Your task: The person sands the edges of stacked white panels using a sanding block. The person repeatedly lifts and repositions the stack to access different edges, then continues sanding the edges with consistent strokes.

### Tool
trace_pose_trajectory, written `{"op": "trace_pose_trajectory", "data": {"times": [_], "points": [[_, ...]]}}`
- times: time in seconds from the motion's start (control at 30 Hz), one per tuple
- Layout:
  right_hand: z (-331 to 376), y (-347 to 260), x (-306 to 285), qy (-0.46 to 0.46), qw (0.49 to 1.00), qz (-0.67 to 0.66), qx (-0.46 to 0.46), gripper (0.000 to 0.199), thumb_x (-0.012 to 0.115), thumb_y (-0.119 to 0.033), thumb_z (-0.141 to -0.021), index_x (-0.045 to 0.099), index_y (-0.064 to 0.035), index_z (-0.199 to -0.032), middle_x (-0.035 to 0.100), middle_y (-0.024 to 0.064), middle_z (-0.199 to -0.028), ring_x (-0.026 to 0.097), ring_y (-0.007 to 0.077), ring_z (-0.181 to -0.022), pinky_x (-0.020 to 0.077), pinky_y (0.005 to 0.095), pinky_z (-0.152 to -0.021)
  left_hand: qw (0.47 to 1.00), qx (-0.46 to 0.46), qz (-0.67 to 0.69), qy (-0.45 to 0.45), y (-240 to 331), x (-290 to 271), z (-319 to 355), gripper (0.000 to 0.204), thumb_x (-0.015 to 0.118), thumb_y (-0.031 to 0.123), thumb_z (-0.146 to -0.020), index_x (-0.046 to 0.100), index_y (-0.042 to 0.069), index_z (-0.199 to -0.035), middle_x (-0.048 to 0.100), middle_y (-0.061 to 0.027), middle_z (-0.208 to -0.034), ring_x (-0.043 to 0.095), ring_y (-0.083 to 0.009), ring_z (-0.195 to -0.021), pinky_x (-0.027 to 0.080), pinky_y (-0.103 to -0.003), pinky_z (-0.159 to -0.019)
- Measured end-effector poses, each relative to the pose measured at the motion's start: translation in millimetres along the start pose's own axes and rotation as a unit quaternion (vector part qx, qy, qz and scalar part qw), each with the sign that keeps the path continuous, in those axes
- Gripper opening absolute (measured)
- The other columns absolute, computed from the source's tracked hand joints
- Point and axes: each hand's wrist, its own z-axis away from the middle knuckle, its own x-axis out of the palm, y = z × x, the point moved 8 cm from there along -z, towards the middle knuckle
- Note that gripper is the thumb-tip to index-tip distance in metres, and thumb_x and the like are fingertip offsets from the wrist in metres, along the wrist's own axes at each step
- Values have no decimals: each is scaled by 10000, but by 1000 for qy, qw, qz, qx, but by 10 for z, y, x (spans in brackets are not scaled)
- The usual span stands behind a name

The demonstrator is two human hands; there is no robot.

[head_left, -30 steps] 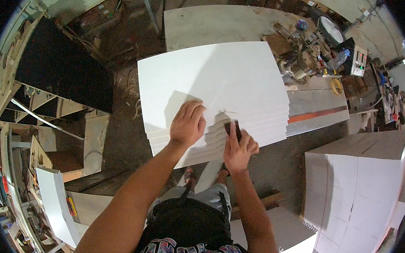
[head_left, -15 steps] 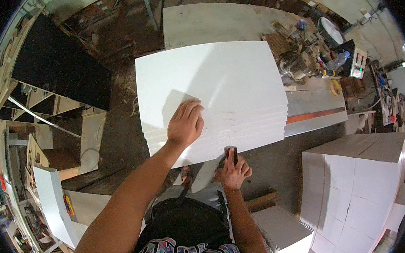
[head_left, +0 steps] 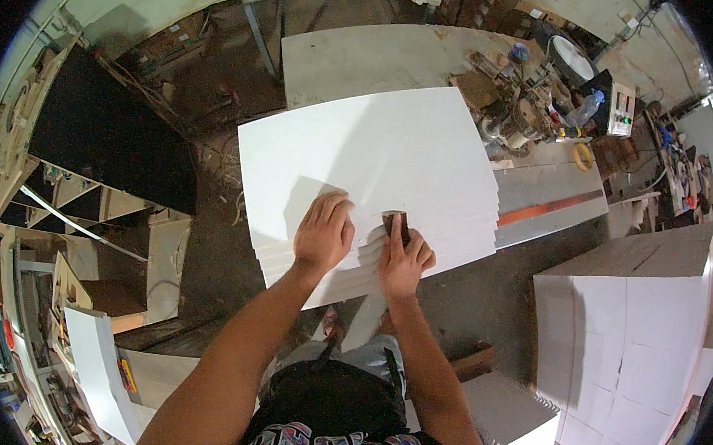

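Observation:
Stepped white panels [head_left: 371, 152] lie in a stack before me, their near edges staggered like shallow stairs. On the left part of this stack my left hand [head_left: 324, 230] rests with its fingers lying close together on the surface, holding nothing. Beside it, over the stepped near edges, my right hand [head_left: 404, 265] is closed around a small dark brown, flat hand tool [head_left: 394, 223]. Its index finger stretches along the tool, whose far end meets the white surface. The exact kind of tool cannot be made out.
Behind the stack is a pale worktable [head_left: 345, 56]; machinery [head_left: 526, 123] and a yellow tape roll [head_left: 583, 156] are at right. A tall white stack [head_left: 617, 347] stands right, a grey-topped stack [head_left: 505, 409] near my right arm. Left are a black panel [head_left: 115, 125] and wooden frames.
My right hand has moved forward and slightly left, carrying the dark tool from the near edge onto the stepped panels. My left hand stays on the stack. The view has shifted slightly.

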Motion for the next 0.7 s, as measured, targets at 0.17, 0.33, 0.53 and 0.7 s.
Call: {"op": "trace_pose_trajectory", "data": {"times": [0.17, 0.33, 0.53, 0.7], "points": [[703, -31, -20, -48, 998, 5, -29, 606, 729, -297, -1160, 640, -270, -1759, 642, 101, -1437, 557, 360, -1340, 328, 618, -1189, 1000, 8, -2, 1, 4, -5, 4, 316, 739, 43, -985, 708, 46, -1300, 720, -165, -1435, 692, -409, -1410, 566, -529, -1244], [1379, 118, -290, -56, 997, 9, -43, 606, 706, -320, -1190, 598, -279, -1785, 629, 144, -1472, 540, 383, -1297, 333, 669, -1147, 1000, 6, -6, 2, -9, 11, 4, 321, 736, 42, -986, 701, 51, -1305, 720, -159, -1431, 692, -410, -1407, 570, -529, -1237], [844, 88, -428, -59, 997, -49, -7, 600, 674, -303, -1209, 576, -218, -1794, 619, 190, -1443, 519, 413, -1299, 316, 650, -1145, 1000, 5, -5, -10, 11, 21, -6, 314, 730, 42, -997, 703, 49, -1310, 718, -162, -1438, 690, -412, -1408, 575, -532, -1225], [119, -194, -173, -39, 997, -60, 3, 630, 697, -263, -1178, 578, -249, -1796, 622, 175, -1459, 540, 410, -1328, 336, 635, -1171, 1000, 23, -16, 1, 48, -12, 0, 329, 718, 11, -999, 707, 39, -1327, 715, -177, -1459, 683, -424, -1417, 579, -539, -1211]]}}
